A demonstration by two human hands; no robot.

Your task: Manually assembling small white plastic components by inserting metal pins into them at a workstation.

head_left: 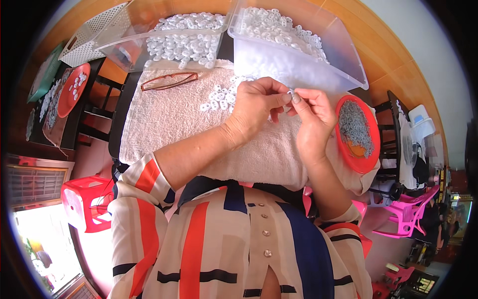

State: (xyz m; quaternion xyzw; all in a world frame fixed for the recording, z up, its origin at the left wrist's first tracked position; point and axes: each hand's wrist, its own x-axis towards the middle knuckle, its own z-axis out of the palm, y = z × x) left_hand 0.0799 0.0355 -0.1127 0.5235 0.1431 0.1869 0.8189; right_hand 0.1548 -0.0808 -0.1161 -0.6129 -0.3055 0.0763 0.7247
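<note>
My left hand (pixel 254 107) and my right hand (pixel 314 119) meet above the towel, thumbs and fingertips pinched close together. Between the fingertips shows a bit of a small white piece (pixel 291 91); the fingers hide most of it, and its exact kind is unclear. Beside my left hand, a loose pile of small white oval pieces with holes (pixel 219 98) lies on the pale pink towel (pixel 164 117). To the right of my right hand sits a red oval basin (pixel 375 134) holding many tiny grey pieces (pixel 354 124).
Two clear plastic bins, a left one (pixel 134 50) and a right one (pixel 279 57), stand at the back, both holding white pieces. Brown-framed eyeglasses (pixel 169 75) lie on the towel. Far left are a red plate (pixel 69 102) and a red stool (pixel 87 204); a pink chair (pixel 406 214) stands right.
</note>
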